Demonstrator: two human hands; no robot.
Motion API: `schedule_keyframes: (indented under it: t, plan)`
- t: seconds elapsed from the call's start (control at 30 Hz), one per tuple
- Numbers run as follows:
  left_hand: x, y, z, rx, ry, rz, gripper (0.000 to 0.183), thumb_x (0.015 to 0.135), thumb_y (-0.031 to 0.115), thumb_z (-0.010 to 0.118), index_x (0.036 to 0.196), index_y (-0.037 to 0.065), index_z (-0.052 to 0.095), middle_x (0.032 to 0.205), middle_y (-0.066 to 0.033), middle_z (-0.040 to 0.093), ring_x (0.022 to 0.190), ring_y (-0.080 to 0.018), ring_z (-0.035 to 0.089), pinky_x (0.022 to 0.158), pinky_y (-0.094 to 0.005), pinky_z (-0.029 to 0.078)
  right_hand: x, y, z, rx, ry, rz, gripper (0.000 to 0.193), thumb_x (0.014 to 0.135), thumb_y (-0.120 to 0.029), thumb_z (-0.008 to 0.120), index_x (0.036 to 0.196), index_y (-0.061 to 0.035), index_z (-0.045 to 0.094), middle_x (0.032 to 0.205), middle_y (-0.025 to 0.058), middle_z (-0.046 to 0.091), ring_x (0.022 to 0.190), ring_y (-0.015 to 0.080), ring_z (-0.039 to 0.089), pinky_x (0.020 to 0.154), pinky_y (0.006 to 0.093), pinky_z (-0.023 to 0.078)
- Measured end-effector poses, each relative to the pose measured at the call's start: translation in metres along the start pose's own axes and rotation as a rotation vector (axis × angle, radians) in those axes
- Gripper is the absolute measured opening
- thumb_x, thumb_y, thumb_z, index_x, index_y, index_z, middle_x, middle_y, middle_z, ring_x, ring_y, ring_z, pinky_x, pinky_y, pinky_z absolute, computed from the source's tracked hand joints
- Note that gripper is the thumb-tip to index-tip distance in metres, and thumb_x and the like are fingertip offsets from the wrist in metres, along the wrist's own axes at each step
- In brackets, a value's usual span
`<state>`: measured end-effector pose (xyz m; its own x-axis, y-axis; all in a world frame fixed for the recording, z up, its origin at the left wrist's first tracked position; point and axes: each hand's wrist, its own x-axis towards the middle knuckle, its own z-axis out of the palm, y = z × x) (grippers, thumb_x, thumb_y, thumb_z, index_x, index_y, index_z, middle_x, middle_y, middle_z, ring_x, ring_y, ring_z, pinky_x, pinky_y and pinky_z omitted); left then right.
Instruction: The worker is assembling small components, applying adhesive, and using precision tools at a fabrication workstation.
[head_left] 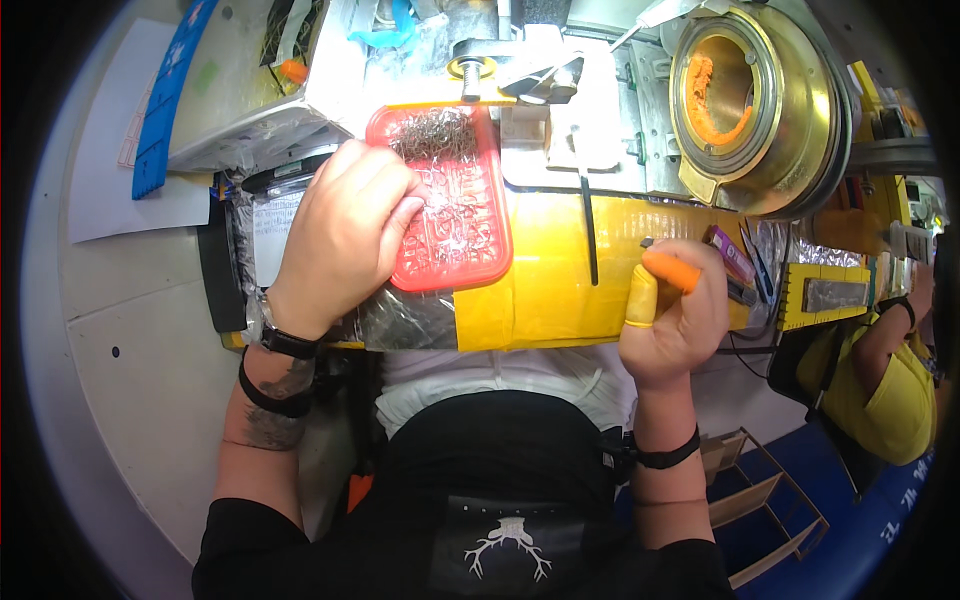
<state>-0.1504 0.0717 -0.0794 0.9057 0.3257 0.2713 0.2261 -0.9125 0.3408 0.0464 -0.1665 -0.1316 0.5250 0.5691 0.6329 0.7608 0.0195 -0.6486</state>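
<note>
My left hand point(345, 225) reaches over a red plastic tray point(497, 225), its thumb and fingers pinched together at the tray's left side. Whatever lies between those fingertips is hidden. Inside the tray, a tangled heap of thin, curved metal wire pieces point(436, 135) fills the far end, and more are spread loosely nearer me. Off to the right, my right hand point(690, 305) is raised over the yellow-covered bench edge point(560, 290). It wears an orange cover on one finger and a yellow one on the thumb. A small dark metal piece point(647, 242) sticks out at its fingertips.
A brass-coloured round machine part point(770, 110) with orange material inside stands at the far right. A thin black rod point(589, 230) points toward me from a bright metal fixture point(580, 140). A blue ruler point(172, 100) lies far left. Another person in yellow point(890, 390) sits at right.
</note>
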Motion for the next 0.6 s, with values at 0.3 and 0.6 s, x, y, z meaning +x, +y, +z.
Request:
schedule_keyframes:
  t: [0.3, 0.6]
  plan:
    - [0.003, 0.005, -0.002, 0.034, -0.030, 0.072, 0.012, 0.085, 0.004, 0.074, 0.092, 0.001, 0.064, 0.094, -0.0131, 0.063, 0.093, -0.0348, 0.058, 0.085, -0.0430, 0.049, 0.001, -0.004, 0.002, -0.024, -0.010, 0.008, 0.021, 0.072, 0.008, 0.067, 0.093, 0.0019, 0.067, 0.095, 0.0157, 0.068, 0.083, 0.0316, 0.064, 0.076, 0.0369, 0.053]
    - [-0.002, -0.001, -0.003, -0.174, 0.065, -0.016, 0.006, 0.090, 0.001, 0.067, 0.094, 0.000, 0.063, 0.091, -0.0137, 0.064, 0.088, -0.0333, 0.059, 0.082, -0.0404, 0.049, 0.023, -0.044, 0.007, 0.067, -0.202, -0.006, 0.020, 0.078, 0.006, 0.070, 0.098, 0.0013, 0.067, 0.095, 0.0154, 0.065, 0.084, 0.0295, 0.065, 0.076, 0.0352, 0.053]
